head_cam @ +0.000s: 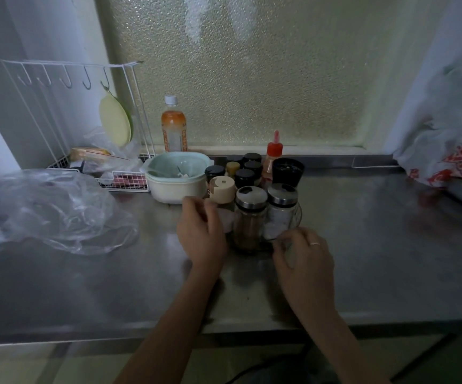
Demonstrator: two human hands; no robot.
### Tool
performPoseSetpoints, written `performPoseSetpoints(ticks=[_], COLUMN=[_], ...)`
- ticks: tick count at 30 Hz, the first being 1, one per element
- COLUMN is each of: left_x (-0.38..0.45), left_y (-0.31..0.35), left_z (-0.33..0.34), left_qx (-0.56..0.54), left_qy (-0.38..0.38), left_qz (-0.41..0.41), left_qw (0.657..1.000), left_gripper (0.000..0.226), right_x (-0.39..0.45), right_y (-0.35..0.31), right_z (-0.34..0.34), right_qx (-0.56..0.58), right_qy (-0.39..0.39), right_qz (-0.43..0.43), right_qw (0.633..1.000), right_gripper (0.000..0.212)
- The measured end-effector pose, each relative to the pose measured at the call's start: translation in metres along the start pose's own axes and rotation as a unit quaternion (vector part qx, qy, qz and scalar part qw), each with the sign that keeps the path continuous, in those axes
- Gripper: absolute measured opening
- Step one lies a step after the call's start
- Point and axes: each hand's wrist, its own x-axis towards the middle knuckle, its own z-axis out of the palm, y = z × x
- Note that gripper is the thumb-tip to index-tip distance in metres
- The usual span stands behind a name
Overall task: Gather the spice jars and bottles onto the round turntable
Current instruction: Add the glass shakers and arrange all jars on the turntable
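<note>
A dim kitchen, a steel desk [362,245] running under a frosted window. Nearest me, the person's two hands sit at the front of the jar cluster. The left hand [200,231] is at nine o'clock of it, fingers loosely curled beside a tan-capped jar [222,189]; whether it grips anything I cannot tell. The right hand [304,256] is at five o'clock, fingers bent and pinching at the wire rim of the round turntable [297,217], which is mostly hidden under the jars.

On the turntable, front row, stand a brown-filled shaker [250,217] and a white-filled shaker [279,212], touching. Behind them crowd several black-lidded jars [244,177], a black grinder [288,168] and a red-capped squeeze bottle [272,159] at twelve o'clock.

The gathering looks nearly finished. Left over, I would judge, is only the tall orange-labelled bottle [173,128] at eleven o'clock, well apart behind a pale bowl [174,184], if it counts at all.
</note>
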Motion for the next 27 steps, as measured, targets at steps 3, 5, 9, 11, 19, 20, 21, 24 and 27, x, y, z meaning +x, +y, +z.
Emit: performPoseSetpoints(ticks=[3,5,9,11,19,20,21,24,27], left_x=[0.006,0.007,0.007,0.008,0.014,0.015,0.017,0.020,0.021], left_y=[-0.011,-0.016,-0.018,-0.020,-0.022,-0.024,-0.024,-0.029,-0.027], left_z=[0.003,0.006,0.009,0.010,0.006,0.006,0.006,0.008,0.009], left_qx=[-0.021,-0.020,-0.015,-0.025,-0.084,-0.091,-0.097,-0.108,-0.126], left_qy=[0.015,-0.013,-0.029,-0.022,0.047,0.049,0.047,0.024,0.000], left_qz=[-0.075,-0.098,-0.075,-0.077,-0.143,-0.147,-0.153,-0.181,-0.208], left_qw=[0.997,0.995,0.997,0.996,0.985,0.984,0.982,0.977,0.970], left_gripper=[0.021,0.022,0.024,0.024,0.024,0.024,0.026,0.031,0.030], right_x=[-0.012,-0.015,-0.012,-0.010,0.007,0.010,0.014,0.026,0.036], right_y=[-0.017,-0.025,-0.027,-0.025,-0.003,0.004,0.012,0.033,0.044], right_z=[0.008,0.017,0.021,0.020,0.001,-0.003,-0.006,-0.009,-0.007], right_qx=[0.028,0.009,-0.003,-0.027,-0.039,-0.044,-0.054,-0.088,-0.085], right_qy=[-0.077,-0.115,-0.133,-0.131,-0.122,-0.120,-0.119,-0.123,-0.129], right_qz=[-0.106,-0.147,-0.133,-0.135,-0.083,-0.072,-0.061,-0.039,-0.011], right_qw=[0.991,0.982,0.982,0.982,0.988,0.989,0.990,0.988,0.988], right_gripper=[0.026,0.041,0.046,0.047,0.024,0.024,0.025,0.031,0.039])
